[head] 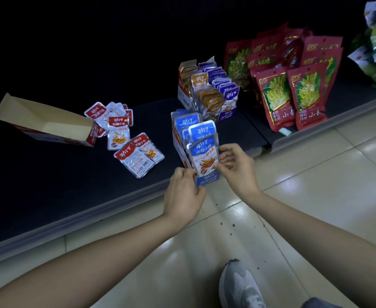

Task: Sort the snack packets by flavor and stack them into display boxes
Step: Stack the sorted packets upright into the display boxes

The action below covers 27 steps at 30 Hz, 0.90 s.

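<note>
Black shelf [49,185] is seen filling the left and middle, with pale tiled floor [316,196] below its front edge. A red box [42,123] is laid on its side at the left, mouth open toward the middle. Red pouches [289,94] are stood at the right, and two filled boxes [207,90], orange and blue, are set side by side behind the work.

The blue box [206,180] is placed right at the shelf's front edge, well filled with upright packets. Its front left corner is gripped by the left hand [182,194], fingers curled. The right hand [238,167] is closed on the front blue packet [203,156], whose right edge is pinched between thumb and fingertips; the packet is stood just inside the box's front lip, not yet seated. Loose red packets [136,156] are scattered at the red box's mouth, unsorted.

Trouble is most likely to come from the box's position: if the packet is pushed down hard, the box could be tipped off the edge onto the floor. The row looks tight, so the foil could be buckled or caught on the lip. If the left hold is loosened, the packets could be spilled forward.
</note>
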### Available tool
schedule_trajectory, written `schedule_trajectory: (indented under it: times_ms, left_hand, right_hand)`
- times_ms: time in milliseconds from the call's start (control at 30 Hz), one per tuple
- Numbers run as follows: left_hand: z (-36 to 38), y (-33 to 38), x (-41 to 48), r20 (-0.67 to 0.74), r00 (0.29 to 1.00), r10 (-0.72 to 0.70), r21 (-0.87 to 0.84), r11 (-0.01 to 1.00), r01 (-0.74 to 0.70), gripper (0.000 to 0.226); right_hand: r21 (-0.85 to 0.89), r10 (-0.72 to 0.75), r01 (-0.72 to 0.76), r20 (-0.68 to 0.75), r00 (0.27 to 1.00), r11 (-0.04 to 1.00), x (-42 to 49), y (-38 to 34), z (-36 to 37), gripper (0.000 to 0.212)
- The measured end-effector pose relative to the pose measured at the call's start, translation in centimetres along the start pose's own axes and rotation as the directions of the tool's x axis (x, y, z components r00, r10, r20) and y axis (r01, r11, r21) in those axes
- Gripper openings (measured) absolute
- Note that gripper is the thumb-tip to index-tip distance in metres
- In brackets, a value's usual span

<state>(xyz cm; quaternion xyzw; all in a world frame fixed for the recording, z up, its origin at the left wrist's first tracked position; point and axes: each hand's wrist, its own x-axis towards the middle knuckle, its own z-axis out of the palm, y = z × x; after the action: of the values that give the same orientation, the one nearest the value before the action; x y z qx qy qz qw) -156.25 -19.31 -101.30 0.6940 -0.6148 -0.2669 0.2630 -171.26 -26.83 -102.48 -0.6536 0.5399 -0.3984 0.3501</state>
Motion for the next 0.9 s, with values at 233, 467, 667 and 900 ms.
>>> schedule_trajectory:
  times_ms: [233,467,667,900]
  left_hand:
    - [0.4,0.5,-0.1,0.001,0.999,0.043,-0.008,0.999,-0.042,0.077]
    - [0.2,0.6,1.1,-0.030,0.995,0.097,-0.057,0.993,-0.099,0.094]
    - [0.2,-0.2,1.6,-0.061,0.995,0.084,-0.046,0.995,-0.087,0.087]
    - [0.4,-0.6,2.0,-0.048,0.999,-0.004,-0.146,0.989,-0.003,0.085]
  right_hand:
    - [-0.153,-0.075,0.081,0.040,0.996,0.985,0.1,0.5,0.1,0.033]
    - [0.087,-0.176,0.163,0.163,0.971,0.983,1.1,-0.8,-0.8,0.068]
    - [0.041,-0.172,0.168,0.146,0.974,0.985,1.3,-0.7,-0.7,0.034]
    - [0.062,-0.012,-0.001,0.203,0.979,0.998,1.8,0.2,-0.7,0.051]
